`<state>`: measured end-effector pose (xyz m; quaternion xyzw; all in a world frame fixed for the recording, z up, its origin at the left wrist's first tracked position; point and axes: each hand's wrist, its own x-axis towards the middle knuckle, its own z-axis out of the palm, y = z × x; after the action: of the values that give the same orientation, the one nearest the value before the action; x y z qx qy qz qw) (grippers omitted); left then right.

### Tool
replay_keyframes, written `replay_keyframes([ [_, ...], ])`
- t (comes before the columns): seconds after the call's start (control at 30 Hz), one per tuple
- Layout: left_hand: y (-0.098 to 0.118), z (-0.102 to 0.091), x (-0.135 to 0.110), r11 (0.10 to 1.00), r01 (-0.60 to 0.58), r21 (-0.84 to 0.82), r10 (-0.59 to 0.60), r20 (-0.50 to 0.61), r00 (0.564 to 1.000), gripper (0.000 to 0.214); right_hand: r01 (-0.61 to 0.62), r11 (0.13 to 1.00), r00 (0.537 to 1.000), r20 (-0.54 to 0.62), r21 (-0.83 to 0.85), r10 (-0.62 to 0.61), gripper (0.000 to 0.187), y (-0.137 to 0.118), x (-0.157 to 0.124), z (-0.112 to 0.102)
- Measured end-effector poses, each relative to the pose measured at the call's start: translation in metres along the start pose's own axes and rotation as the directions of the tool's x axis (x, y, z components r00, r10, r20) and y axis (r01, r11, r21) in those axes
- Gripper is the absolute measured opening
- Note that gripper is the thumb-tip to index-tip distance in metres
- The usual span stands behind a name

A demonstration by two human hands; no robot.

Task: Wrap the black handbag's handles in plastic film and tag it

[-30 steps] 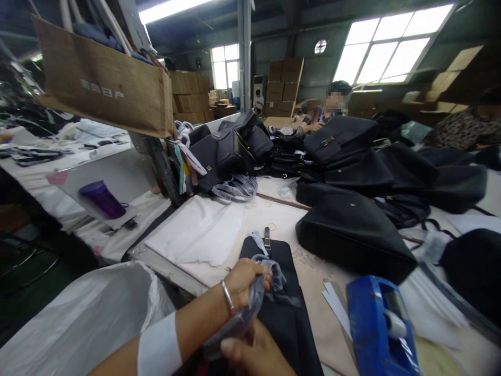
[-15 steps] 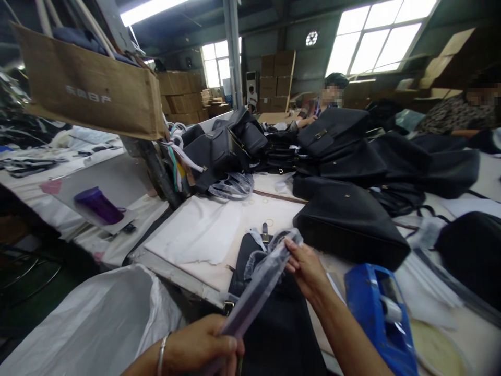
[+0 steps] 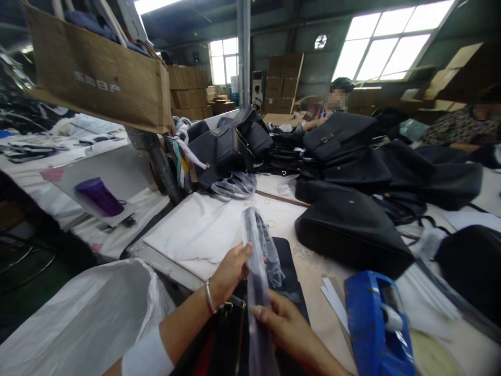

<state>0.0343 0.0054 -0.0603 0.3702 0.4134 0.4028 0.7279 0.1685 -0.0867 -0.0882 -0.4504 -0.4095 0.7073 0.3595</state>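
Note:
A dark strap wrapped in clear plastic [image 3: 255, 235] stands nearly upright in front of me, looped over at its top. My left hand [image 3: 231, 267], with a silver bracelet at the wrist, pinches it from the left. Lower down, my right hand [image 3: 286, 319] grips the same wrapped strap, thumb on top. Beneath both hands lies a black bag [image 3: 288, 257], its gold-coloured zip and buckle partly showing near my left wrist. The bag's lower part is largely hidden by my arms and the strap.
A blue tape dispenser [image 3: 358, 313] stands at the right. Behind it are a black bag [image 3: 348, 230] and piled black bags [image 3: 352, 167]. White cloth [image 3: 195, 224] covers the left tabletop. A white sack [image 3: 97, 313] gapes lower left. Co-workers sit across the table.
My left hand has moved up and forward along the wrapped strap, while my right hand has come down toward me. The strap has swung from slanting to nearly upright.

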Motion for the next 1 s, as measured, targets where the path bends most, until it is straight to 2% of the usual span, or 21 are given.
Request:
replay_keyframes([
  [0.1, -0.011, -0.030, -0.021, 0.980, -0.036, 0.197, 0.061, -0.120, 0.991, 0.039, 0.060, 0.972, 0.971, -0.212, -0.225, -0.109, 0.031, -0.029, 0.019, -0.042],
  [0.17, -0.024, -0.053, -0.043, 0.948, -0.022, 0.317, 0.094, -0.212, 0.973, 0.037, 0.072, 0.918, 0.905, -0.361, -0.391, -0.225, 0.028, -0.045, 0.038, -0.070],
  [0.23, -0.040, -0.074, -0.067, 0.913, 0.010, 0.408, 0.124, -0.299, 0.946, 0.034, 0.062, 0.884, 0.821, -0.479, -0.464, -0.309, 0.026, -0.053, 0.060, -0.094],
  [0.33, -0.063, -0.094, -0.095, 0.848, 0.114, 0.517, 0.123, -0.401, 0.908, 0.037, 0.029, 0.856, 0.701, -0.600, -0.517, -0.386, 0.044, -0.051, 0.083, -0.112],
  [0.4, -0.078, -0.099, -0.107, 0.798, 0.201, 0.568, 0.079, -0.429, 0.900, 0.044, 0.008, 0.824, 0.663, -0.614, -0.566, -0.428, 0.056, -0.042, 0.082, -0.109],
  [0.47, -0.092, -0.101, -0.115, 0.767, 0.253, 0.589, -0.012, -0.382, 0.924, 0.050, -0.005, 0.777, 0.682, -0.571, -0.629, -0.457, 0.052, -0.028, 0.066, -0.099],
  [0.6, -0.119, -0.101, -0.120, 0.784, 0.304, 0.542, -0.187, -0.260, 0.947, 0.053, -0.031, 0.657, 0.784, -0.426, -0.753, -0.452, 0.026, 0.003, 0.014, -0.074],
  [0.67, -0.123, -0.098, -0.119, 0.840, 0.287, 0.460, -0.202, -0.225, 0.953, 0.051, -0.093, 0.550, 0.799, -0.392, -0.830, -0.456, 0.026, 0.017, -0.008, -0.069],
  [0.73, -0.116, -0.090, -0.114, 0.899, 0.230, 0.372, -0.176, -0.173, 0.969, 0.045, -0.151, 0.451, 0.800, -0.377, -0.880, -0.467, 0.027, 0.026, -0.020, -0.069],
  [0.77, -0.109, -0.084, -0.111, 0.919, 0.199, 0.342, -0.157, -0.145, 0.977, 0.042, -0.161, 0.431, 0.798, -0.374, -0.888, -0.473, 0.028, 0.028, -0.022, -0.071],
  [0.9, -0.079, -0.064, -0.092, 0.938, 0.144, 0.315, -0.126, -0.076, 0.989, 0.034, -0.117, 0.499, 0.777, -0.392, -0.859, -0.492, 0.029, 0.027, -0.017, -0.088],
  [1.0, -0.076, -0.064, -0.082, 0.947, 0.200, 0.250, -0.191, -0.059, 0.980, 0.034, -0.103, 0.531, 0.776, -0.401, -0.841, -0.486, 0.029, 0.028, -0.014, -0.099],
])
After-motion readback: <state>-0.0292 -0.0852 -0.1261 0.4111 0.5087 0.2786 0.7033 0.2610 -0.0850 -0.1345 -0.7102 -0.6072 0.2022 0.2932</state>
